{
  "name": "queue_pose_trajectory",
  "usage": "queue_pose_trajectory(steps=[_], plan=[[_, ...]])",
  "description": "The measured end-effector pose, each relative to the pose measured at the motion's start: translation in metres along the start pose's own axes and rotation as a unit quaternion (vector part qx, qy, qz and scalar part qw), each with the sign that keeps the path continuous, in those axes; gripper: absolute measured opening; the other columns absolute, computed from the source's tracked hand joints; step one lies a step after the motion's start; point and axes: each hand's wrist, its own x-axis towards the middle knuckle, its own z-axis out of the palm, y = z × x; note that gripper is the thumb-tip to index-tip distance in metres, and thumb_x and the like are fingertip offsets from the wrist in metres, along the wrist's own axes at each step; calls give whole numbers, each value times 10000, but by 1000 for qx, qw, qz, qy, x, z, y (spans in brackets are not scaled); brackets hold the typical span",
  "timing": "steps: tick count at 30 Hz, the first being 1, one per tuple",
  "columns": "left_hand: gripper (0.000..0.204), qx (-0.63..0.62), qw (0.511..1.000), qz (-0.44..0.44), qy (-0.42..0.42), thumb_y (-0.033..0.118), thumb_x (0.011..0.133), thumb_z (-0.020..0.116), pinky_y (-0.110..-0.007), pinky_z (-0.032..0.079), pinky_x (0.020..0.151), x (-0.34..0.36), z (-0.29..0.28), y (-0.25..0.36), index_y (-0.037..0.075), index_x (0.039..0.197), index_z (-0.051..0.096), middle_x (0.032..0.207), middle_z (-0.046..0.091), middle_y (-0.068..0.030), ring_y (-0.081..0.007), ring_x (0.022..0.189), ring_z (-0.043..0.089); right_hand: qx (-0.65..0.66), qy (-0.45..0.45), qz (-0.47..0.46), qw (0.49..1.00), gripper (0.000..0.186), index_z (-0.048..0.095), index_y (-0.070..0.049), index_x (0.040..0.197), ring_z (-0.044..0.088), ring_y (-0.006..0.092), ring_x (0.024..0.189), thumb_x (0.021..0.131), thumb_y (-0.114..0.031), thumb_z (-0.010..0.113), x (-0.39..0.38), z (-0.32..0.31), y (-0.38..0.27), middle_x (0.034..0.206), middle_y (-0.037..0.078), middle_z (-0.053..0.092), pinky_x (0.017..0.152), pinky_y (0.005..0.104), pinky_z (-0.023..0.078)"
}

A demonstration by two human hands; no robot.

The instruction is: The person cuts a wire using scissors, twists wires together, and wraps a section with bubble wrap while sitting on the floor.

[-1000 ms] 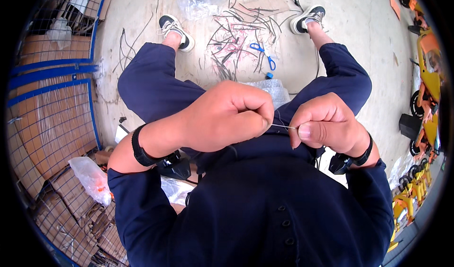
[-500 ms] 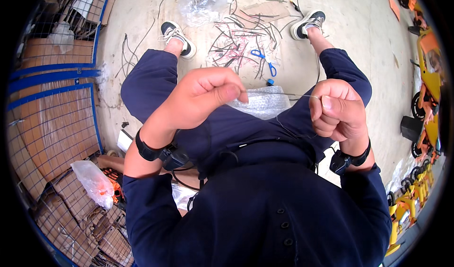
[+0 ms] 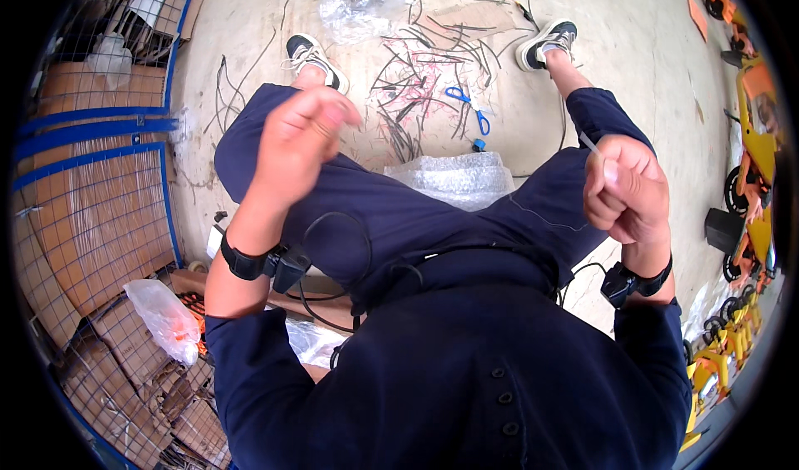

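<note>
My right hand point(image 3: 626, 185) is closed in a pinch over my right thigh. It grips a thin grey wire point(image 3: 589, 142), whose short end sticks up past the forefinger. A finer, pale thread-like wire point(image 3: 545, 213) curves over the same thigh toward that hand; whether the two are one piece I cannot tell. Raised above my left thigh, my left hand point(image 3: 301, 145) has curled fingers with the thumb near the forefinger, smeared by motion. Anything in its pinch is too small to make out. Clear bubble wrap point(image 3: 454, 179) lies between my legs.
Blue-handled scissors point(image 3: 470, 108) and a small blue-capped item point(image 3: 478, 145) lie on the floor beside scattered dark cable scraps point(image 3: 416, 79). A clear plastic bag point(image 3: 358, 8) sits farther off. Blue mesh caging point(image 3: 91, 129) stands left; yellow and orange wheeled items point(image 3: 753, 137) line the right.
My hands have drawn apart, the left moving left and the right moving right. The wire stretched between them earlier no longer spans the gap. A short grey end now shows above my right fingers.
</note>
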Motion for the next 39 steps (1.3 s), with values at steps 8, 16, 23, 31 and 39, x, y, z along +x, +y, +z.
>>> queue_pose_trajectory(steps=[8, 16, 23, 31, 39], plan=[[294, 41, 989, 2, -141, 193, 984, 541, -262, 457, 842, 19, 67, 21, 7, 1198, 618, 1015, 608, -36, -94, 936, 558, -133, 73, -53, 987, 217, 620, -21, 1000, 335, 26, 480, 1000, -195, 491, 52, 30, 46, 565, -62, 421, 459, 201, 271], [199, -72, 994, 16, -82, 139, 989, 523, -274, 471, 856, 41, 93, 2, -26, 1043, 620, 1011, 656, -81, -127, 947, 595, -287, 167, -95, 938, 128, 617, 4, 1035, 484, 71, 678, 931, -66, 590, 65, 39, 71, 762, -13, 547, 622, 236, 415], [192, 5, 995, 12, -95, 167, 973, 559, -220, 465, 695, 52, 93, 15, -6, 996, 641, 817, 648, -27, -71, 771, 588, -654, 116, -427, 614, 266, 602, -10, 1030, 609, 314, 827, 784, 86, 577, 44, 58, 13, 900, 115, 639, 917, 438, 426], [155, 165, 971, 163, -65, 146, 927, 586, -235, 372, 519, 39, 100, 35, 12, 901, 659, 612, 546, -6, -44, 550, 450, -752, 33, -221, 620, 118, 606, 0, 956, 611, 387, 792, 883, -68, 544, 52, 53, -10, 830, 202, 627, 679, 435, 497], [390, 16, 940, -44, -339, 330, 998, 487, -217, 301, 443, 17, 39, 63, 8, 948, 701, 602, 513, 14, -37, 468, 384, -752, 61, -222, 617, 126, 621, -8, 926, 618, 362, 743, 899, -111, 554, 52, 80, -52, 789, 172, 636, 665, 407, 493]])
